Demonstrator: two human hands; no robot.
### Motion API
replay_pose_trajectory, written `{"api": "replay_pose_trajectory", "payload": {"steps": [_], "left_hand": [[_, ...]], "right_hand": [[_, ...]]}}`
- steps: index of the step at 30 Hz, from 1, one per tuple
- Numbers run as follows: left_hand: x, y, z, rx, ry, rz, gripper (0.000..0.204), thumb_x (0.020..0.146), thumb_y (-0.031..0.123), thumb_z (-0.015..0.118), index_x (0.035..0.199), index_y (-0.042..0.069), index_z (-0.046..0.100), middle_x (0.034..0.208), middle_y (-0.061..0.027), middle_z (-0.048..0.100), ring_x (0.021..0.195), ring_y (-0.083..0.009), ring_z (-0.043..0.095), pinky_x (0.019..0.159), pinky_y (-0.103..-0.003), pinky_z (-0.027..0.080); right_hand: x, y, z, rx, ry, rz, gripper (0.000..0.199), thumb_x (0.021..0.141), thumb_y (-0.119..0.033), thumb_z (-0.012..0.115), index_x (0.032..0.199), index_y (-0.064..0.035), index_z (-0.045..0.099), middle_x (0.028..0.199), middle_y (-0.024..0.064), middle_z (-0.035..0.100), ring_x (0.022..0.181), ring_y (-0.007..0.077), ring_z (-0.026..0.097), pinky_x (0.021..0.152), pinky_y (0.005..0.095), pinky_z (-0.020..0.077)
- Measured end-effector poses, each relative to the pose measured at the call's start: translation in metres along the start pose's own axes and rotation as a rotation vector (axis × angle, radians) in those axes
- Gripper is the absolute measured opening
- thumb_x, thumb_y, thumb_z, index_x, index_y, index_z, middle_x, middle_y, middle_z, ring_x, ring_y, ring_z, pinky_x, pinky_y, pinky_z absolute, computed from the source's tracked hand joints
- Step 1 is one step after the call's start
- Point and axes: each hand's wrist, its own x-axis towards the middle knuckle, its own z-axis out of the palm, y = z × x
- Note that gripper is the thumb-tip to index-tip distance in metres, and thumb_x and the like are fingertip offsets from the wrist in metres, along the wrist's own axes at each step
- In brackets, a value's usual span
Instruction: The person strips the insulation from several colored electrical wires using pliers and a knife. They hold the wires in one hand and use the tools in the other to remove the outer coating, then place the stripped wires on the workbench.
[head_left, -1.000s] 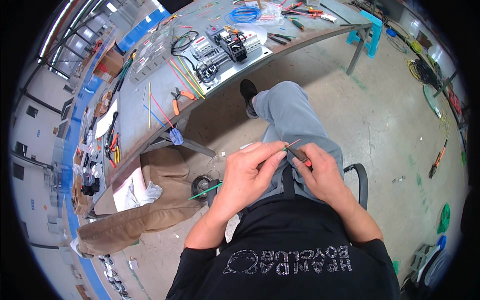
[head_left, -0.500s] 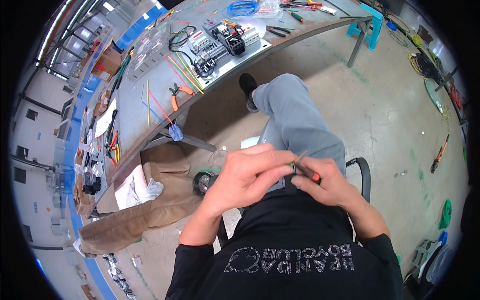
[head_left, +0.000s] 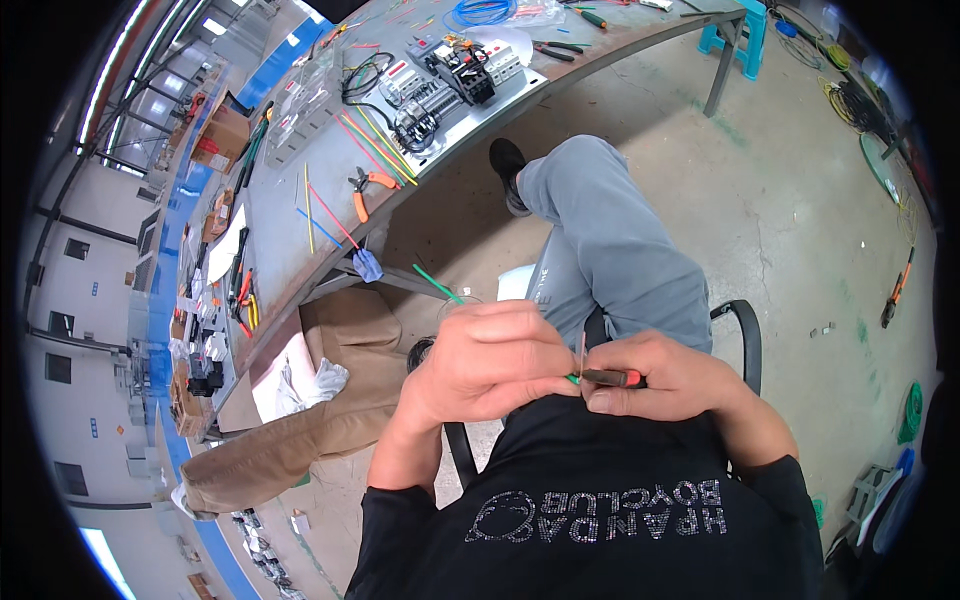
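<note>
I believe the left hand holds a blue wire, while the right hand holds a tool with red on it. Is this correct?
Not quite: the head view shows the left hand holding a green wire, not blue. The right hand does hold the tool.

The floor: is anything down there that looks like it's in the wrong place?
Maybe the orange-and-black tool at the far right. It lies on the bare floor, while other tools, like the orange-handled pliers, are up on the table.
</note>
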Motion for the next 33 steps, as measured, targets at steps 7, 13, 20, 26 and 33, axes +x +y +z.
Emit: {"api": "replay_pose_trajectory", "payload": {"steps": [7,13,20,26,33], "left_hand": [[-0.0014,-0.0069,0.0041,0.002,-0.010,0.015,0.022,0.084,0.019,0.086,0.095,0.002,0.077,0.086,-0.0083,0.072,0.064,-0.0221,0.062,0.053,-0.034,0.044],[-0.0022,-0.0065,0.0061,-0.005,-0.017,0.012,0.023,0.084,0.020,0.086,0.095,0.002,0.077,0.087,-0.0077,0.072,0.065,-0.0215,0.062,0.054,-0.034,0.045],[-0.0018,-0.0058,0.0064,0.000,-0.021,0.008,0.023,0.083,0.020,0.086,0.095,0.003,0.078,0.087,-0.0072,0.072,0.065,-0.0212,0.063,0.055,-0.033,0.046],[-0.0034,-0.0065,0.0056,0.021,-0.031,-0.009,0.024,0.082,0.020,0.087,0.096,0.003,0.078,0.086,-0.0070,0.071,0.065,-0.0215,0.064,0.055,-0.033,0.047],[-0.0048,-0.0026,0.0065,0.059,-0.020,-0.016,0.025,0.082,0.020,0.087,0.095,0.001,0.075,0.083,-0.0075,0.070,0.063,-0.0231,0.063,0.053,-0.034,0.045]], "right_hand": [[-0.0013,-0.0021,0.0007,0.045,0.041,0.005,0.024,0.102,-0.025,0.071,0.109,-0.0021,0.067,0.090,0.0090,0.068,0.080,0.0256,0.068,0.075,0.0362,0.0528],[-0.0022,-0.0018,-0.0008,0.017,0.014,0.021,0.024,0.102,-0.025,0.071,0.109,-0.0022,0.067,0.090,0.0094,0.069,0.082,0.0264,0.069,0.076,0.0368,0.0533],[-0.0022,-0.0003,-0.0005,0.003,0.024,0.011,0.025,0.102,-0.026,0.071,0.108,-0.0021,0.067,0.091,0.0097,0.069,0.083,0.0267,0.070,0.076,0.0371,0.0534],[-0.0015,0.0027,0.0001,0.002,0.049,0.012,0.025,0.101,-0.026,0.071,0.110,-0.0021,0.068,0.090,0.0094,0.069,0.082,0.0267,0.069,0.075,0.0377,0.0529],[-0.0017,0.0021,0.0054,-0.071,0.110,0.036,0.021,0.097,-0.020,0.073,0.107,-0.0019,0.067,0.084,0.0121,0.064,0.077,0.0322,0.066,0.069,0.0409,0.0502]]}}
